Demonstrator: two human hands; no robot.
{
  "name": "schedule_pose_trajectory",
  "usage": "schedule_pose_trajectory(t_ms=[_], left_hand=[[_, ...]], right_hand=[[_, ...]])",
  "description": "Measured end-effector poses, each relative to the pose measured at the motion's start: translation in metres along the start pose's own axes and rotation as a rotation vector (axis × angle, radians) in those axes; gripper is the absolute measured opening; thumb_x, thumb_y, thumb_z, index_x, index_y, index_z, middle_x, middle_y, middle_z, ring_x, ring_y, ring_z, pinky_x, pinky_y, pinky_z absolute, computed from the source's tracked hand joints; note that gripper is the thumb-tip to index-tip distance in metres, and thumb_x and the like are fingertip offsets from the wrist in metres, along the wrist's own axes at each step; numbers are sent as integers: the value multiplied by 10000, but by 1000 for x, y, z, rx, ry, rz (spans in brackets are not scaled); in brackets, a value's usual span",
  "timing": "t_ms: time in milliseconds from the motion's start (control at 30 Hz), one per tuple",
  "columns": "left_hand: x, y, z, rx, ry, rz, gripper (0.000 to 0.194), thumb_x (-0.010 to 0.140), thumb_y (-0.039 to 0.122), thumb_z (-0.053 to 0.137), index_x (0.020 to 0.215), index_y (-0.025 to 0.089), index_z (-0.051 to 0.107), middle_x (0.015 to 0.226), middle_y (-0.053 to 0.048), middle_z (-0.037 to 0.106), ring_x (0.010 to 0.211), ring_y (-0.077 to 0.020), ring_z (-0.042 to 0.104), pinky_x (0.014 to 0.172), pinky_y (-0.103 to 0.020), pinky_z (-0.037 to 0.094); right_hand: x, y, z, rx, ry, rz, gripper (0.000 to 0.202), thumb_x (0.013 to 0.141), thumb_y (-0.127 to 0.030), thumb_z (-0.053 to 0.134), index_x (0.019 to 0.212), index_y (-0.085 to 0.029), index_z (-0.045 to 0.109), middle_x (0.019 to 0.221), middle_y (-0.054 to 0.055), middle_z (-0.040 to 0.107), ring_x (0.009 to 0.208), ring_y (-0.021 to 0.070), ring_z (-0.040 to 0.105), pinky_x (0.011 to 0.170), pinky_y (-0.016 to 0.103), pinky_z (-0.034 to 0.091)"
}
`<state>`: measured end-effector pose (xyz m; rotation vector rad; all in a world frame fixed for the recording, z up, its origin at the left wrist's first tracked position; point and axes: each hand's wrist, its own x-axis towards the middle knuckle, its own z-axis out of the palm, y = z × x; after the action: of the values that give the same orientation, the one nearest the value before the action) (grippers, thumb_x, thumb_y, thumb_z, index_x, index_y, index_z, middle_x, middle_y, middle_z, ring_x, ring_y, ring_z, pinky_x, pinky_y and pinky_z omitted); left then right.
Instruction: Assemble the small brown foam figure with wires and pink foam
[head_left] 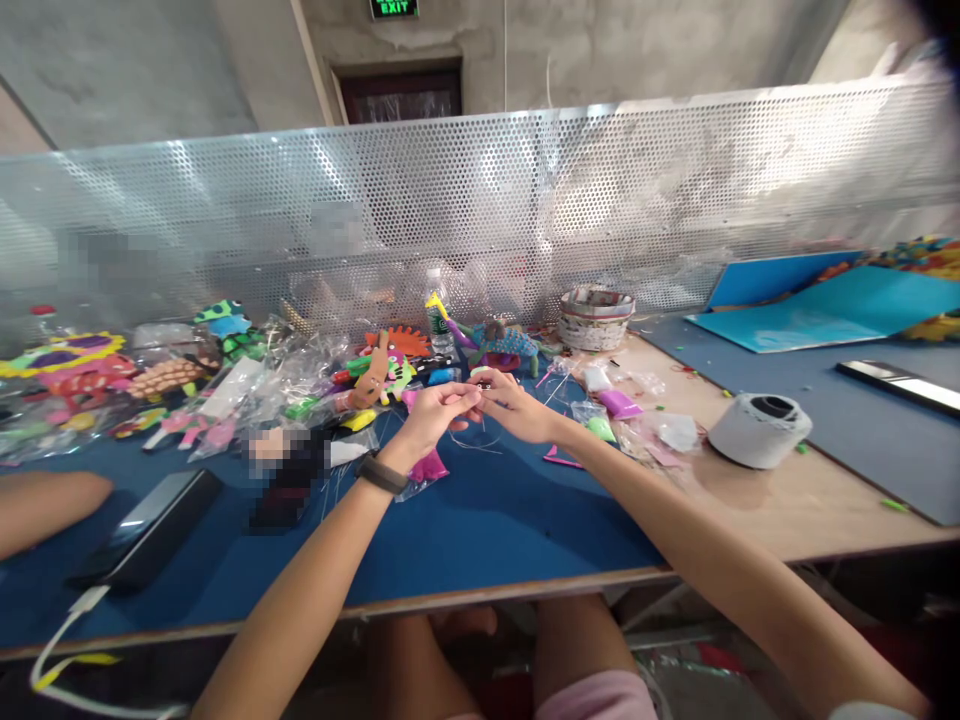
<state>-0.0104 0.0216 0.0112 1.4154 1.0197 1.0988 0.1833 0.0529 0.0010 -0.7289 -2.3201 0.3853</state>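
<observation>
Above the blue table mat, my left hand (439, 412) and my right hand (514, 408) meet, fingers closed and pinching. Between the fingertips shows a small dark piece (484, 386) with light dots like eyes; most of it is hidden. Thin wires (480, 447) lie just under the hands. Below my left hand lies a bag of magenta clay (429, 466). Close by on the left stands a brown clay figure (373, 372). Behind the hands sits a blue dotted clay figure (506, 342). A pink plastic tool (561, 458) rests under my right forearm.
A water bottle (437, 320) and a woven basket (598, 318) stand by the perforated metal screen (480, 200). Bagged clay figures (169, 378) crowd the left. A black power bank (150, 525) lies near another person's arm (49, 510). A white roll (759, 430) stands right.
</observation>
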Motion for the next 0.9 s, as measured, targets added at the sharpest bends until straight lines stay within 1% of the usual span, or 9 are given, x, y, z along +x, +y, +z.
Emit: schedule_pose_trajectory(t_ms=[100, 200, 300, 400, 500, 567, 633, 767, 900], left_hand=[[1, 1, 0, -23, 20, -18, 466, 757, 493, 788, 1065, 148, 731, 811, -71, 730, 707, -144, 692, 528, -179, 460], [2, 1, -2, -82, 41, -12, 450, 733, 472, 813, 1042, 153, 738, 806, -50, 710, 693, -119, 665, 544, -177, 471], [3, 2, -5, -133, 31, 2, 417, 746, 455, 812, 1020, 151, 736, 776, -33, 685, 682, -98, 643, 554, -161, 471], [4, 3, -6, -204, 6, -31, 380, 746, 421, 823, 994, 146, 739, 768, -25, 674, 665, -81, 633, 552, -147, 470], [5, 3, -7, -300, -10, -103, 331, 732, 351, 847, 965, 137, 750, 759, -25, 677, 643, -70, 633, 551, -136, 483], [5, 2, -8, -341, -22, -131, 290, 742, 302, 843, 956, 126, 757, 737, -29, 680, 618, -64, 629, 547, -130, 491], [6, 1, -8, -373, -22, -144, 241, 759, 246, 828, 953, 118, 762, 725, -33, 687, 602, -60, 628, 554, -129, 506], [6, 3, -6, -453, 6, -186, 140, 780, 126, 788, 915, 105, 759, 753, -44, 709, 618, -64, 653, 581, -127, 537], [7, 4, -7, -500, -2, -216, 118, 800, 71, 751, 914, 99, 750, 770, -44, 714, 618, -63, 668, 572, -112, 546]], right_hand=[[0, 1, -3, -7, 0, -67, 370, 1043, -390, 419, 914, -234, 729, 1302, 76, 542, 1244, 236, 481, 1046, 493, 423], [0, 2, -5, -77, 87, -146, 283, 1017, -305, 474, 937, -222, 733, 1341, 94, 531, 1224, 251, 506, 1038, 501, 430], [-1, 4, -7, -164, 171, -222, 217, 977, -221, 511, 1015, -213, 725, 1356, 119, 530, 1181, 252, 541, 1006, 472, 462], [-2, 6, -10, -298, 216, -263, 213, 971, -231, 540, 1100, -235, 710, 1345, 115, 563, 1139, 254, 570, 950, 450, 488], [-3, 7, -14, -451, 181, -330, 207, 995, -264, 538, 1110, -272, 710, 1382, 72, 586, 1137, 251, 580, 902, 430, 485], [-4, 6, -16, -516, 144, -387, 225, 1008, -243, 521, 1121, -293, 708, 1392, 40, 601, 1162, 249, 574, 886, 420, 476], [-4, 5, -17, -532, 124, -420, 244, 1010, -219, 519, 1141, -305, 705, 1378, 26, 621, 1183, 247, 567, 882, 417, 470], [-4, 4, -16, -513, 113, -433, 238, 1012, -215, 525, 1139, -299, 707, 1358, 32, 641, 1216, 245, 555, 905, 430, 466], [-3, 3, -16, -536, 106, -437, 250, 1024, -222, 501, 1152, -297, 702, 1364, 31, 641, 1211, 244, 565, 908, 442, 470]])
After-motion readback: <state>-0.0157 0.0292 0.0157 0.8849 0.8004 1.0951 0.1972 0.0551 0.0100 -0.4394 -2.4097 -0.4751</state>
